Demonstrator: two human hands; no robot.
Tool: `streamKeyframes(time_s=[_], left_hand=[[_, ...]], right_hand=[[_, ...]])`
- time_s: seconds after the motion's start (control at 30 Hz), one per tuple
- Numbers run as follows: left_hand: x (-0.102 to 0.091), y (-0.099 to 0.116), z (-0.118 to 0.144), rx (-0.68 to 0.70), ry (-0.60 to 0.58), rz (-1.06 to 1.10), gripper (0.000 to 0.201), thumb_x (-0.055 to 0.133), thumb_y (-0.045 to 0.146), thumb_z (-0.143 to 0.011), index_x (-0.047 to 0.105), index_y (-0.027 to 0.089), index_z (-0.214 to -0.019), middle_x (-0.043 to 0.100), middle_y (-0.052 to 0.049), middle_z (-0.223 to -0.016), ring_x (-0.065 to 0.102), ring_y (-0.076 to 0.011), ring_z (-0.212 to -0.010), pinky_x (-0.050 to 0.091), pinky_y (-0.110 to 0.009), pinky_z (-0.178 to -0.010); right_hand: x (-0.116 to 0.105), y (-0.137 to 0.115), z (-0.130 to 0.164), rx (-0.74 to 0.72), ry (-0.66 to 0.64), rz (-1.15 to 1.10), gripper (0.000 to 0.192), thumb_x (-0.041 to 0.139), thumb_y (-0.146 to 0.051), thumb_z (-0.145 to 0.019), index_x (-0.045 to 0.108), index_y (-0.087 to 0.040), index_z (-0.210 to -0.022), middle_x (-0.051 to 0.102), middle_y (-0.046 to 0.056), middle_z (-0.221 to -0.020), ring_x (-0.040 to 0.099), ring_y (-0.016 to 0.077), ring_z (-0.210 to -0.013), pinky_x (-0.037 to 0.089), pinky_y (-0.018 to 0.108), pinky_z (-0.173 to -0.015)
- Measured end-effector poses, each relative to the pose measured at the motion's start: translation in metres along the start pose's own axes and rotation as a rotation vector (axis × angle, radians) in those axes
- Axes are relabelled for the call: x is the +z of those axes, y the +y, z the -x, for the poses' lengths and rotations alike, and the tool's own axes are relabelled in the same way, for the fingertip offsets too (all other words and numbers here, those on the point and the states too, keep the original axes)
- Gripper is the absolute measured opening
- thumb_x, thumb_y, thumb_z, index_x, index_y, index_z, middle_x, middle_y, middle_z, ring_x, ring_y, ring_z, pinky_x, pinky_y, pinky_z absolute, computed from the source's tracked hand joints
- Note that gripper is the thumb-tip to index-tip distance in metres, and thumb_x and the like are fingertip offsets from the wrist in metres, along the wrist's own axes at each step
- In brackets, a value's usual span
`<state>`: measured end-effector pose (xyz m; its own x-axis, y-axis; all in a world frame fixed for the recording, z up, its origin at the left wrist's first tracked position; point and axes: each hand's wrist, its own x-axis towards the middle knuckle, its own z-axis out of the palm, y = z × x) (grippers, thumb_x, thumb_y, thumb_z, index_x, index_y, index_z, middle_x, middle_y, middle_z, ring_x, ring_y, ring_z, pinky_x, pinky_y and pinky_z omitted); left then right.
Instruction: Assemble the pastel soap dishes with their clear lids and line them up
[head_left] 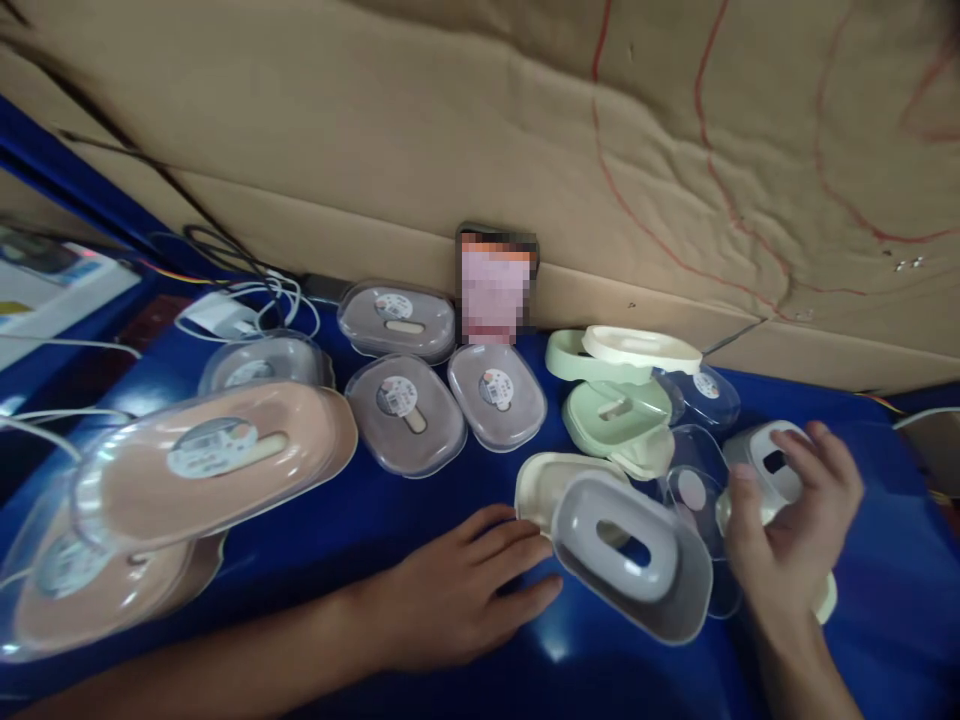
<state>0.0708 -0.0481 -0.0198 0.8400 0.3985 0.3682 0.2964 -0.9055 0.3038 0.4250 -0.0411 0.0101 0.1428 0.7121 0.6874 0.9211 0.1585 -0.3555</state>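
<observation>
My left hand [465, 585] lies low over the blue table with its fingers stretched out. Its fingertips are at the edge of a cream-coloured shallow tray [541, 480] and just left of a grey, deep oval box [637, 600] with a slot in its base. The box tilts and partly covers the tray. My right hand [802, 530] is raised at the right, thumb and fingers apart. Behind its fingers sits another pale grey box [750, 450] with a dark slot; whether they touch it I cannot tell. A clear lid [694, 445] with a round label lies between the boxes.
Light green parts [611, 425] and a cream rim [641, 350] lie beyond my hands. Several lidded grey boxes [405, 415] and stacked peach boxes [150, 490] stand left. A phone [495, 290] leans against the cardboard wall [360, 120]. White cables [289, 300] are coiled at the back left.
</observation>
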Motion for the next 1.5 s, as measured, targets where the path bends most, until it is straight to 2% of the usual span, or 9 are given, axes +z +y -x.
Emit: streamKeyframes(time_s=[0.17, 0.3, 0.5, 0.67, 0.8, 1.0, 1.23, 1.37, 1.5], left_hand=[[-0.001, 0.006, -0.003, 0.095, -0.021, -0.036, 0.033, 0.067, 0.034, -0.104, 0.068, 0.021, -0.135, 0.069, -0.008, -0.135, 0.064, -0.0221, -0.116, 0.051, -0.041, -0.108], [0.000, 0.014, -0.002, 0.125, 0.094, -0.069, 0.029, 0.065, 0.035, -0.105, 0.071, 0.029, -0.133, 0.071, -0.003, -0.130, 0.064, -0.0189, -0.106, 0.054, -0.038, -0.101], [0.014, 0.030, 0.003, 0.294, 0.166, -0.102, 0.027, 0.058, 0.046, -0.109, 0.072, 0.040, -0.132, 0.059, 0.006, -0.158, 0.047, -0.0185, -0.147, 0.053, -0.040, -0.115], [0.013, 0.027, 0.001, 0.290, 0.144, -0.040, 0.017, 0.062, 0.035, -0.108, 0.075, 0.034, -0.119, 0.075, 0.000, -0.121, 0.065, -0.0208, -0.118, 0.055, -0.046, -0.105], [0.005, 0.023, 0.000, 0.311, 0.126, -0.003, 0.018, 0.064, 0.021, -0.106, 0.075, 0.023, -0.092, 0.071, -0.001, -0.094, 0.065, -0.0173, -0.092, 0.052, -0.039, -0.087], [0.006, 0.020, 0.002, 0.289, 0.102, 0.061, 0.021, 0.064, 0.023, -0.107, 0.072, 0.023, -0.087, 0.068, 0.000, -0.090, 0.061, -0.0167, -0.086, 0.048, -0.039, -0.082], [0.005, 0.019, 0.002, 0.253, 0.067, 0.063, 0.018, 0.067, 0.027, -0.106, 0.072, 0.023, -0.090, 0.069, 0.000, -0.092, 0.060, -0.0166, -0.086, 0.045, -0.037, -0.079], [0.006, 0.018, 0.001, 0.258, 0.077, 0.081, 0.019, 0.068, 0.026, -0.106, 0.070, 0.022, -0.088, 0.066, 0.000, -0.088, 0.059, -0.0165, -0.083, 0.043, -0.037, -0.076], [0.006, 0.018, 0.001, 0.258, 0.075, 0.072, 0.018, 0.068, 0.023, -0.105, 0.070, 0.022, -0.088, 0.065, 0.000, -0.087, 0.058, -0.0171, -0.081, 0.041, -0.038, -0.074]], right_hand=[[0.007, -0.021, 0.013, -0.280, -0.123, -0.019, 0.042, 0.069, -0.020, -0.097, 0.069, -0.026, -0.139, 0.067, 0.014, -0.143, 0.068, 0.0348, -0.130, 0.054, 0.058, -0.111], [0.014, -0.040, 0.007, -0.437, -0.295, -0.088, 0.042, 0.068, -0.015, -0.096, 0.070, -0.028, -0.136, 0.073, 0.010, -0.132, 0.072, 0.0298, -0.120, 0.056, 0.047, -0.105], [0.043, -0.096, -0.019, -0.531, -0.361, -0.190, 0.035, 0.064, -0.014, -0.100, 0.068, -0.024, -0.133, 0.073, 0.011, -0.135, 0.070, 0.0271, -0.124, 0.052, 0.045, -0.107], [0.087, -0.136, -0.035, -0.546, -0.614, 0.057, 0.058, 0.064, -0.053, -0.105, 0.057, -0.016, -0.149, 0.054, 0.020, -0.161, 0.053, 0.0400, -0.147, 0.044, 0.059, -0.118], [0.107, -0.147, -0.035, -0.427, -0.639, 0.053, 0.071, 0.067, -0.066, -0.099, 0.056, -0.013, -0.144, 0.057, 0.025, -0.156, 0.063, 0.0414, -0.136, 0.052, 0.060, -0.110], [0.067, -0.136, -0.044, -0.272, -0.581, -0.258, 0.048, 0.070, -0.045, -0.100, 0.055, -0.023, -0.140, 0.063, 0.016, -0.151, 0.064, 0.0314, -0.139, 0.057, 0.049, -0.110], [0.014, -0.099, -0.054, -0.365, -0.474, 0.048, 0.048, 0.066, -0.047, -0.103, 0.057, -0.024, -0.144, 0.056, 0.018, -0.160, 0.054, 0.0406, -0.149, 0.046, 0.062, -0.116], [0.014, -0.111, -0.040, -0.503, -0.576, 0.152, 0.035, 0.057, -0.044, -0.109, 0.064, -0.022, -0.135, 0.056, 0.016, -0.160, 0.045, 0.0412, -0.155, 0.036, 0.065, -0.121], [0.039, -0.147, -0.031, -0.616, -0.645, 0.122, 0.031, 0.056, -0.040, -0.110, 0.067, -0.018, -0.129, 0.059, 0.014, -0.158, 0.047, 0.0362, -0.153, 0.034, 0.058, -0.124]])
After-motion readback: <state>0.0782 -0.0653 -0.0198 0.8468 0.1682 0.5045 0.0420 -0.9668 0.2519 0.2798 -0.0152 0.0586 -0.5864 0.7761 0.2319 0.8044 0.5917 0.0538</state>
